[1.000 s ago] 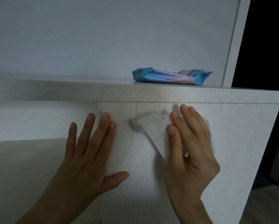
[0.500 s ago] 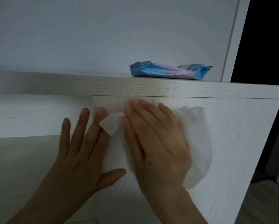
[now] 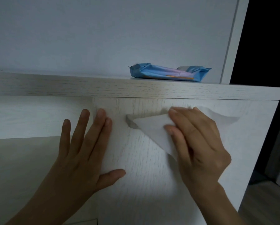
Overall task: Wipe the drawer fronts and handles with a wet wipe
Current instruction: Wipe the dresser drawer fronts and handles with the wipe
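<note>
A pale wood-grain drawer front [image 3: 145,176] fills the lower middle of the head view. Its grey handle [image 3: 130,123] shows only at its left end; the rest lies under a white wet wipe [image 3: 153,129]. My right hand [image 3: 199,143] presses the wipe against the handle and the front, with the wipe's far corner sticking out to the right of my fingers. My left hand [image 3: 85,150] lies flat on the drawer's left edge, fingers spread, holding nothing.
A blue pack of wet wipes [image 3: 168,73] lies on the cabinet top [image 3: 71,86] against a white wall. A dark gap and a strip of wooden floor [image 3: 266,205] lie to the right of the cabinet. A recessed pale panel sits left of the drawer.
My right hand has swept the wipe from the left part of the drawer front back to the right, onto the handle, whose left end shows again. My left hand has stayed in place.
</note>
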Tool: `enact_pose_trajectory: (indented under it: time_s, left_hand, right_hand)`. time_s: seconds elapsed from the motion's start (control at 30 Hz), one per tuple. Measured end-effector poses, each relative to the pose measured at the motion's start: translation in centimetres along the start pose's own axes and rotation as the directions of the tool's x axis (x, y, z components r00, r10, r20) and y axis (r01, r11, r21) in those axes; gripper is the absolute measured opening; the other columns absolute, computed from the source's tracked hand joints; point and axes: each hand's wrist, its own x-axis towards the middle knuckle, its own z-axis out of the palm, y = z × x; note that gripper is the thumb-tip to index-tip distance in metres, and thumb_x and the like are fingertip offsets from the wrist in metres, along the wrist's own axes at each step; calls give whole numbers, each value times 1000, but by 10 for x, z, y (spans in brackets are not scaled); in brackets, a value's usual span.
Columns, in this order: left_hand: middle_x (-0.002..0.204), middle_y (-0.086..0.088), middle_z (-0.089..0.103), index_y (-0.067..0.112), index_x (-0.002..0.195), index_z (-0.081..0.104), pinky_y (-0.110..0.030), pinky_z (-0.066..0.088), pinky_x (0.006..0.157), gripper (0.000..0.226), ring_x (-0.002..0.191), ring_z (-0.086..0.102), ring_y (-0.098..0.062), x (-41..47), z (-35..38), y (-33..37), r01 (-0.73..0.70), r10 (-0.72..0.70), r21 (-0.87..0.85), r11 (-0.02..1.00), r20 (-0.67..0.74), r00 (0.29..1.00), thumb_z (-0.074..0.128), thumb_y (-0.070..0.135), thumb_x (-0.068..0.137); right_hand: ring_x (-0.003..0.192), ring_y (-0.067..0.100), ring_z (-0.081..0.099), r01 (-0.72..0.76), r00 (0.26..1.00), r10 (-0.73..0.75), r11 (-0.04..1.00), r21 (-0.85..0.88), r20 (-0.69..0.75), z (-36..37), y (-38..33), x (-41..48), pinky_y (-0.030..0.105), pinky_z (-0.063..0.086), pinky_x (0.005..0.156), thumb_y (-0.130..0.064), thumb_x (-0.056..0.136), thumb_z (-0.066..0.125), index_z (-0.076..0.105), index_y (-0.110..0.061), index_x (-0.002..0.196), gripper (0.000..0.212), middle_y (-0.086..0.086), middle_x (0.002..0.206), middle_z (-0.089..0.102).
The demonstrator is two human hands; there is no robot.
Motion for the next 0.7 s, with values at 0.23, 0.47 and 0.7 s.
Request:
enact_pose_trajectory:
  time_s: [0.23,0.47,0.7]
  left_hand:
    - [165,-7,-10,5,157,-2,-51,0,122,86,153,-5,-28,1,0,1,-2,2,-6,1000,4,1000,22,65,100]
    - [165,-7,-9,5,157,-1,-51,2,122,87,153,-3,-28,1,3,0,-9,9,1,1000,-39,999,25,65,99]
    - [166,-7,-6,6,157,1,-52,6,121,84,153,0,-29,0,2,1,2,-2,-9,1000,-64,998,26,62,101]
  right_hand:
    - [103,10,51,-193,976,199,978,76,-89,12,-21,-4,23,41,96,-22,100,50,58,-9,111,19,2,104,56]
    - [108,7,43,-194,980,194,981,17,-47,22,-30,-5,34,40,100,-30,102,46,55,-10,120,28,1,107,51]
    - [101,20,52,-93,994,91,995,23,68,28,-48,1,33,28,110,-32,103,36,60,-6,119,39,10,102,63]
